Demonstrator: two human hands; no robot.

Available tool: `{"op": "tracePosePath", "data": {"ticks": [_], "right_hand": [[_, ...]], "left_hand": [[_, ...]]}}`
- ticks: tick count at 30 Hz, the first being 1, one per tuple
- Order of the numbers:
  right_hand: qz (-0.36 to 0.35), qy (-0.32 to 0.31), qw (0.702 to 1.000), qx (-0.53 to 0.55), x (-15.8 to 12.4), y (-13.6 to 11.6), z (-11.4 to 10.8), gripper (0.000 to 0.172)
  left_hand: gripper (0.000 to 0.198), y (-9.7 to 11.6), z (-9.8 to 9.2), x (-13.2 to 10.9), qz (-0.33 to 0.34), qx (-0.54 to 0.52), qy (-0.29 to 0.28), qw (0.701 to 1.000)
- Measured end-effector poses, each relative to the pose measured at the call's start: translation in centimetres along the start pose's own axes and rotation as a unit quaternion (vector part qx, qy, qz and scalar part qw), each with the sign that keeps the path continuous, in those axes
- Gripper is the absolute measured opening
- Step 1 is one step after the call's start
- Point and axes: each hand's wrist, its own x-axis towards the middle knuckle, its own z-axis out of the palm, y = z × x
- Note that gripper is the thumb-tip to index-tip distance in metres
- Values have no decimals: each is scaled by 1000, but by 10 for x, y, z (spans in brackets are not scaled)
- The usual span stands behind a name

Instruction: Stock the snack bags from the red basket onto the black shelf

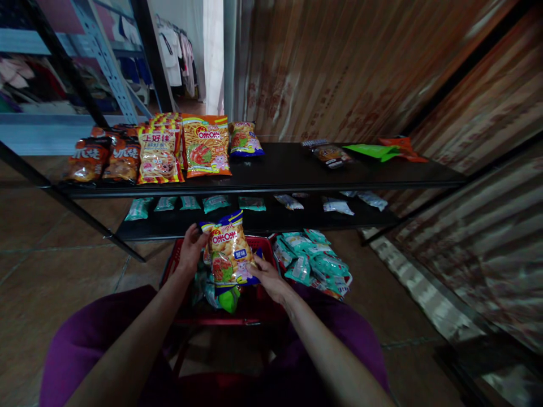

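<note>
Blue-and-yellow snack bag [227,249] held up over red basket [220,321], printed front facing camera, tilted a bit. Both hands clamped on it, bag between them: left hand [193,249] at upper left edge, right hand [266,277] at lower right. Teal packs and something bright green [229,300] inside basket underneath. Similar-looking bag [245,139] on top shelf [280,169], just right of big orange bag [206,145]. Lower shelf [294,220] has more small packs, plus teal heap [311,257] just right of basket.
</note>
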Motion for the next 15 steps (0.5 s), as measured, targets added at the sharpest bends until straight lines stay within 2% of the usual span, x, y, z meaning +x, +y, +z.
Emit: {"op": "tracePosePath", "data": {"ticks": [1, 2, 6, 9, 12, 15], "right_hand": [[-2, -4, 1000, -10, 0, -1, 0, 54], [-4, -9, 1000, -20, -1, -1, 0, 54], [-5, -36, 998, -43, 0, -3, -4, 53], [-10, -52, 996, -65, 0, -2, -11, 52], [-23, -60, 993, -98, -1, -1, -17, 48], [-18, -75, 992, -99, -3, -2, -18, 48]], "left_hand": [[61, 6, 1, 6, 42, 44, 17, 998], [57, 13, 2, 12, 64, 94, 8, 993], [42, 33, 11, 27, 42, 275, -84, 957], [38, 43, 18, 31, -4, 295, -100, 950], [43, 48, 21, 32, -62, 288, -169, 940], [32, 49, 22, 32, -48, 339, -217, 914]]}}
